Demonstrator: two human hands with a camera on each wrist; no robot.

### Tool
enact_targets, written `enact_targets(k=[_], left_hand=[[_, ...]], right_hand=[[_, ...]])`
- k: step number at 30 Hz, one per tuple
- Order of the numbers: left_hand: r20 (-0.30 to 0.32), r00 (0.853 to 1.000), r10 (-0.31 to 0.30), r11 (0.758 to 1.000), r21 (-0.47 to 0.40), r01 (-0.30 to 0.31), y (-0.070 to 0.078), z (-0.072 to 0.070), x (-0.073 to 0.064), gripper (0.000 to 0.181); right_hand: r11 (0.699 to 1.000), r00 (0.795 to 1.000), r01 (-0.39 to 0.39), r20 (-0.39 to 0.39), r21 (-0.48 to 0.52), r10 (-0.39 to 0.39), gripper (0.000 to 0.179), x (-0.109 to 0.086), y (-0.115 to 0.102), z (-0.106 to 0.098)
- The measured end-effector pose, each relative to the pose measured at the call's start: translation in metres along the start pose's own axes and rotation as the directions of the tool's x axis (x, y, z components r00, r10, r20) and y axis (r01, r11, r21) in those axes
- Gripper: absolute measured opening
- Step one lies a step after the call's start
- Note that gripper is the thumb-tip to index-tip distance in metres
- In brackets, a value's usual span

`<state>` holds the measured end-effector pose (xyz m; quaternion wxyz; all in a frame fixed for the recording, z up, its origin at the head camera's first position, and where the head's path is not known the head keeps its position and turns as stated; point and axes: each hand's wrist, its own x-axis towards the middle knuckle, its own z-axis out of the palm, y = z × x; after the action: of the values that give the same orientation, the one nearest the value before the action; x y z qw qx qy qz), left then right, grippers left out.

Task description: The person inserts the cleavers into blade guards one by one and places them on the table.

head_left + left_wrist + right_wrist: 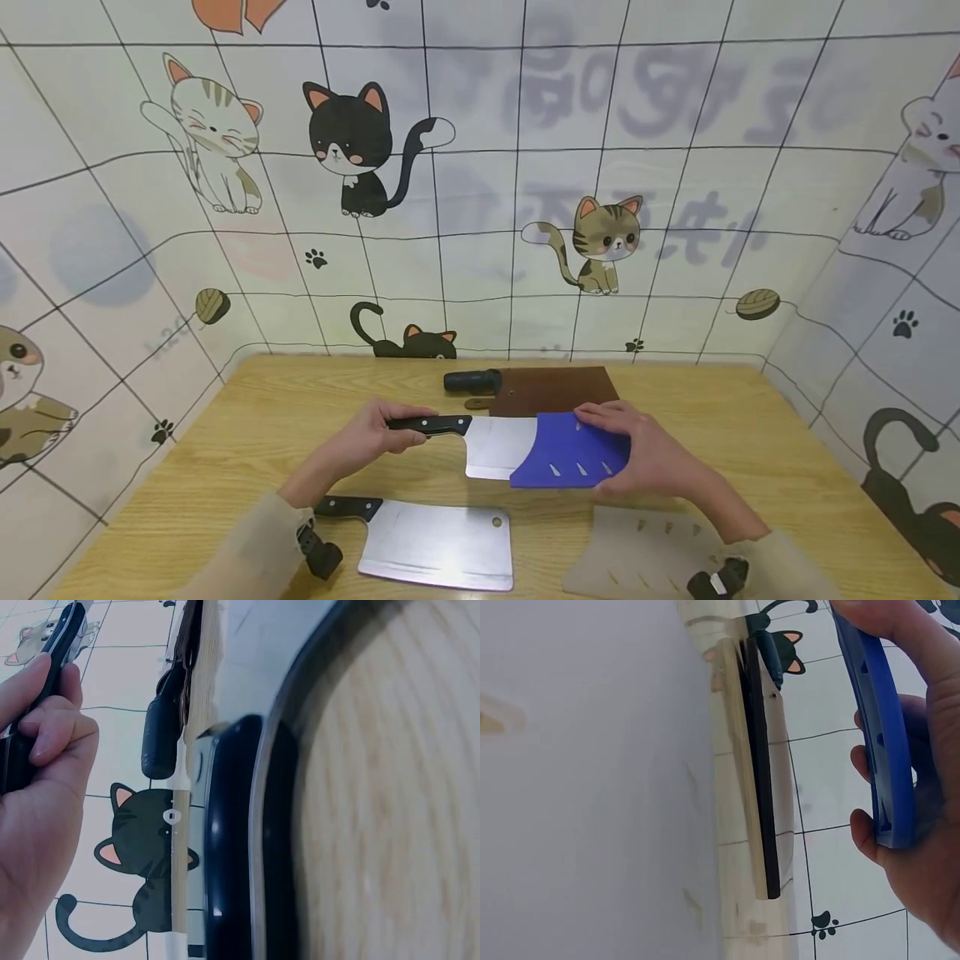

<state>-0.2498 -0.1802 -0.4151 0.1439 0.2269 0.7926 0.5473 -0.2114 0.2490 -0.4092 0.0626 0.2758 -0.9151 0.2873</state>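
Observation:
My left hand [375, 433] grips the black riveted handle [442, 426] of a cleaver, held above the table. The cleaver's shiny blade [497, 448] runs rightward into a blue knife sheath [551, 454] with small slots, which covers its far end. On the right end of that sheath my right hand [648, 450] holds on, thumb at the lower edge and fingers over the top. In the right wrist view the fingers wrap round the blue sheath [889, 742]. A larger cleaver [438, 546] lies flat below, handle to the left. To its right lies a whitish slotted sheath [637, 550].
Behind the hands, a knife with a dark handle [471, 382] lies in a brown sheath [555, 387]. A small brown tab [477, 404] shows beside it. The wooden table [285, 400] meets walls covered in cat-patterned sheeting [480, 250] at the back and sides.

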Motion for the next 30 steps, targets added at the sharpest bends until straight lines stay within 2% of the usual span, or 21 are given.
enact_targets(k=[4, 11, 14, 17, 21, 24, 27, 30], left_hand=[[0.011, 1.000, 0.018, 1.000, 0.004, -0.018, 0.000, 0.001, 0.001, 0.039], [0.154, 0.988, 0.018, 0.999, 0.032, -0.023, 0.004, -0.009, 0.001, 0.042], [0.184, 0.983, 0.006, 0.999, 0.030, -0.012, 0.006, -0.014, 0.002, 0.042], [0.175, 0.984, -0.003, 1.000, 0.020, -0.001, 0.008, -0.013, 0.003, 0.042], [0.105, 0.994, 0.000, 1.000, 0.018, -0.001, 0.007, -0.003, 0.005, 0.040], [0.070, 0.997, 0.025, 0.999, 0.019, -0.026, 0.004, 0.006, 0.006, 0.041], [0.072, 0.996, 0.051, 0.999, 0.010, -0.052, 0.002, 0.013, 0.007, 0.040], [0.094, 0.994, 0.064, 0.998, 0.001, -0.064, 0.000, 0.013, 0.006, 0.040]], right_hand=[[0.999, 1.000, 0.027, 0.006, -0.027, -0.027, 0.097, -0.001, 0.000, -0.004], [0.995, 0.996, 0.090, 0.027, -0.036, -0.089, 0.093, -0.002, 0.000, -0.006], [0.994, 0.994, 0.107, 0.035, -0.033, -0.105, 0.093, -0.002, 0.000, -0.005], [0.996, 0.996, 0.089, 0.036, -0.029, -0.088, 0.093, -0.002, 0.000, -0.004], [0.999, 0.999, 0.035, 0.032, -0.029, -0.034, 0.095, -0.001, -0.002, -0.004], [0.999, 1.000, 0.012, 0.020, -0.040, -0.011, 0.096, 0.001, -0.003, -0.003], [0.998, 1.000, 0.006, 0.016, -0.055, -0.005, 0.095, 0.001, -0.002, -0.002], [0.998, 1.000, 0.011, 0.019, -0.062, -0.010, 0.094, 0.000, 0.000, -0.001]])
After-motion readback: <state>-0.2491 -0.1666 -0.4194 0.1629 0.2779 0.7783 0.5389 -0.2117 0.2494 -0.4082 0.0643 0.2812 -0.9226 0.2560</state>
